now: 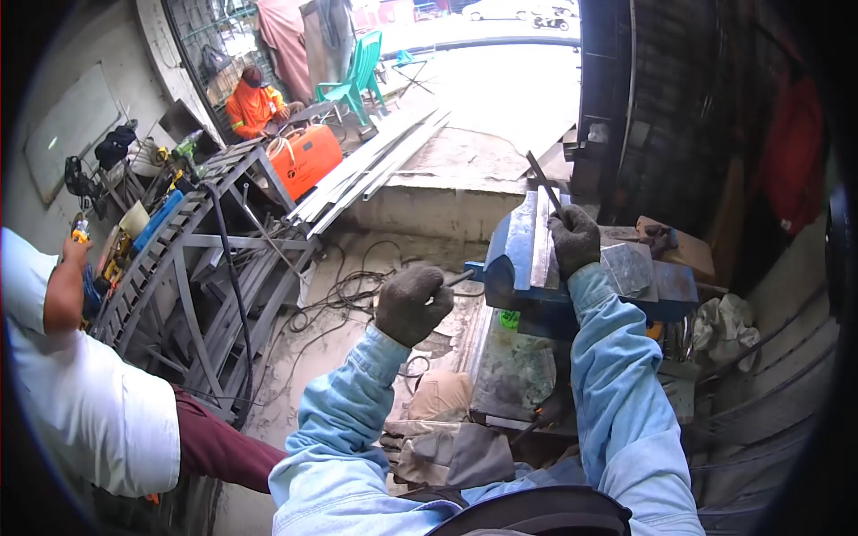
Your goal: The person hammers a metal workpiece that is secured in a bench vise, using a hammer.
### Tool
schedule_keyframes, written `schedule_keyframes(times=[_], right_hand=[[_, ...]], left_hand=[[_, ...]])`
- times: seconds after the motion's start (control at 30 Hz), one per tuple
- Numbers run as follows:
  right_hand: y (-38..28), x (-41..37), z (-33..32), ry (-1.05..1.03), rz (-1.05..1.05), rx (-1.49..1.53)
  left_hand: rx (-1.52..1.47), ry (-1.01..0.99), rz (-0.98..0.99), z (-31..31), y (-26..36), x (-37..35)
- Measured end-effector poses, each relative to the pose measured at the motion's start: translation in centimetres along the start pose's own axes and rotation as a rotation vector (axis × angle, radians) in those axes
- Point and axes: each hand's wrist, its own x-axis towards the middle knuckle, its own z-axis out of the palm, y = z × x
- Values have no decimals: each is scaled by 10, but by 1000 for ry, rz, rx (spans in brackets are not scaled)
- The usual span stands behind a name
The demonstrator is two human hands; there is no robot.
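Seemingly left hand [411, 305]: our fingers wrap the vise handle [460, 278] for leverage
Right hand [576, 239]: fingers clamp the bar [542, 179], steadying it

The head camera looks forward and down at the nearby vise [503, 263].

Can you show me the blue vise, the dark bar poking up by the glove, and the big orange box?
Blue vise [500, 268]: head view, near side of its body.
Dark bar [542, 179]: head view, upper part.
Orange box [315, 155]: head view, middle of its side.
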Motion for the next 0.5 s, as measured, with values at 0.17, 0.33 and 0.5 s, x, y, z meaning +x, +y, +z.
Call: schedule_keyframes(times=[0.17, 0.33, 0.5], right_hand=[[8, 2, 4, 14, -52, 0], [14, 5, 4, 11, -62, -119], [10, 2, 4, 30, -28, -49]], left_hand=[[50, 160, -218, 7, 12, -14], [-87, -363, -294, 3, -9, 12], [-498, -956, -651, 2, 2, 57]])
